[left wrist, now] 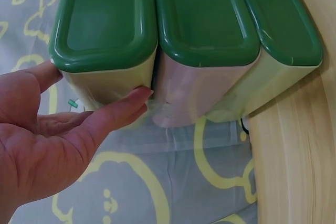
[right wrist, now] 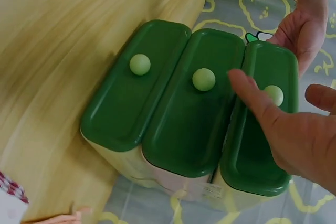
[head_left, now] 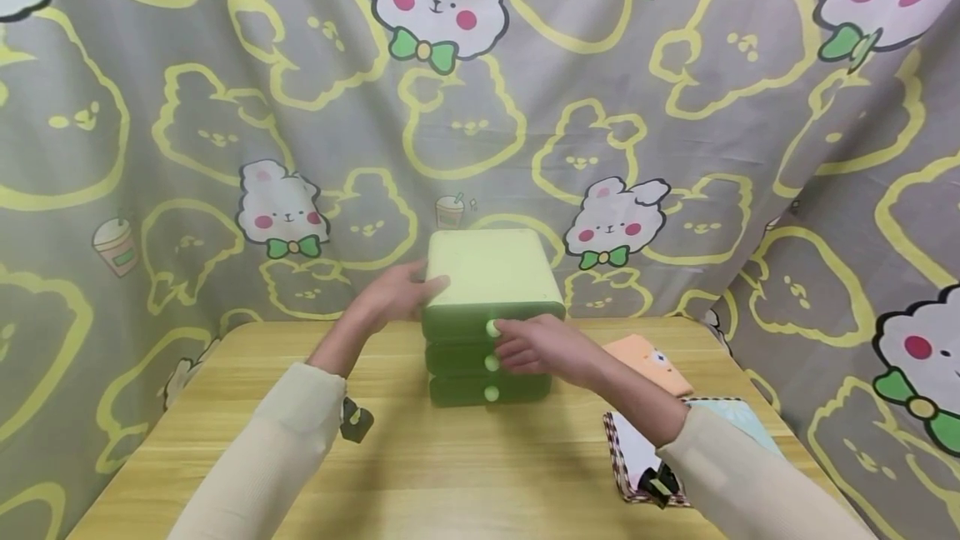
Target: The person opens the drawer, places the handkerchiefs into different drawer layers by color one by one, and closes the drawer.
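A small cabinet [head_left: 491, 269] with a pale top and three stacked green-fronted drawers stands on the table. Each front has a round pale green knob. My left hand [head_left: 397, 294] rests at the cabinet's upper left edge, thumb over the top. In the left wrist view its fairly straight fingers [left wrist: 113, 114] touch the side of the top drawer [left wrist: 105, 24]. My right hand [head_left: 543, 348] is at the top drawer's knob [right wrist: 274, 95]. In the right wrist view that knob shows between spread fingers, with a gap around it. All drawers look closed.
Right of the cabinet lies an orange cloth-like item [head_left: 648, 363]. Nearer are a light blue piece [head_left: 731, 419] and a white one with checkered edging [head_left: 626, 444], partly under the right forearm. A patterned curtain [head_left: 480, 140] hangs behind the wooden table [head_left: 465, 473].
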